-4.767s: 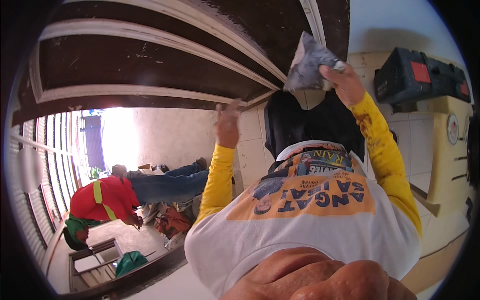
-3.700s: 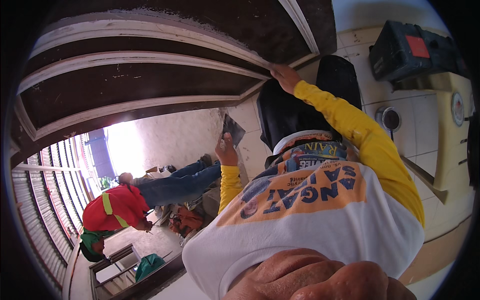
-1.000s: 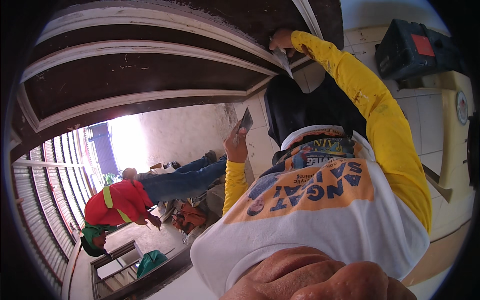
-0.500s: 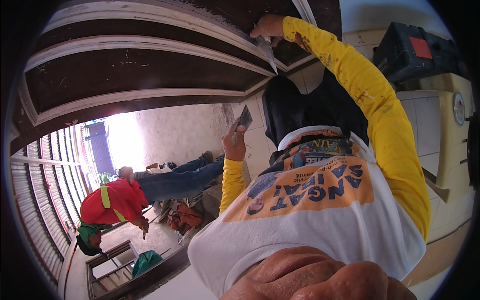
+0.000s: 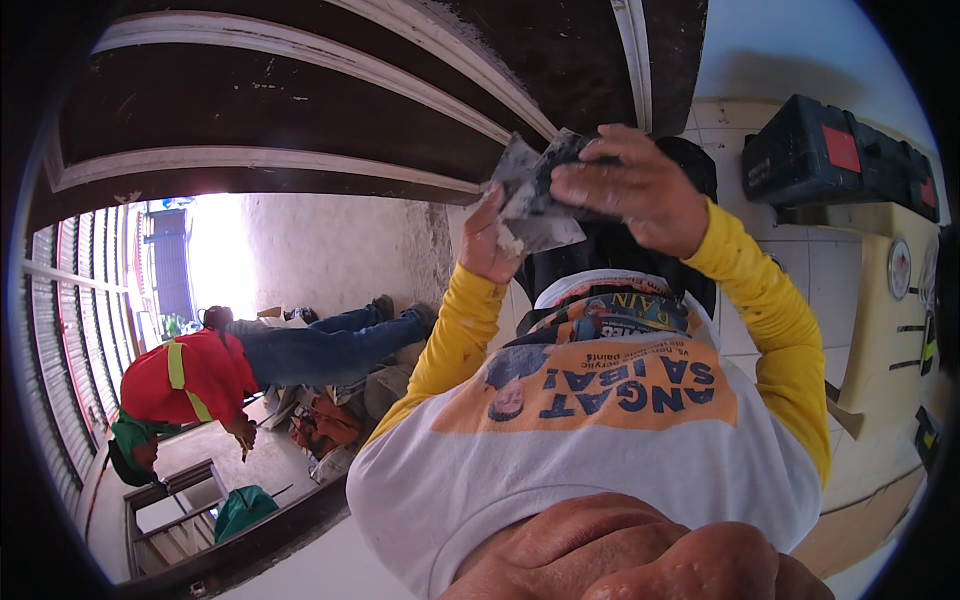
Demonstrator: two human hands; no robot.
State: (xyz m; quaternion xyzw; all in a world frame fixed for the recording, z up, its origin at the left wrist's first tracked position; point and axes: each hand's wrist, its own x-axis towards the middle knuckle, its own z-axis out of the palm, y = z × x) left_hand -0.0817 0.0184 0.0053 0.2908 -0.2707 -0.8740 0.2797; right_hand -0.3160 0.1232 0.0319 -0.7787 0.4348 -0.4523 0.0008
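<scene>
Two flat metal scrapers (image 5: 542, 231), smeared with whitish putty (image 5: 508, 241), meet in front of me just below the brown panelled door. Their blades overlap, so I cannot tell exactly where one ends. My left hand (image 5: 487, 236) grips one from the left, thumb upward. My right hand (image 5: 630, 190) is closed on the other from the right, fingers over its dark upper part (image 5: 560, 150). My yellow sleeves and dark-trousered legs show beneath.
Above is the brown door (image 5: 300, 100) with pale trim. A person in red (image 5: 175, 390) is at the left beside piled cloths and materials (image 5: 325, 425). At the right are a black toolbox (image 5: 800, 160) and a cream plastic chair (image 5: 870, 330); a tiled floor (image 5: 750, 330) lies below.
My right hand has left the door's trim and come down toward my middle. My left hand has risen to meet it, so the two scrapers now overlap.
</scene>
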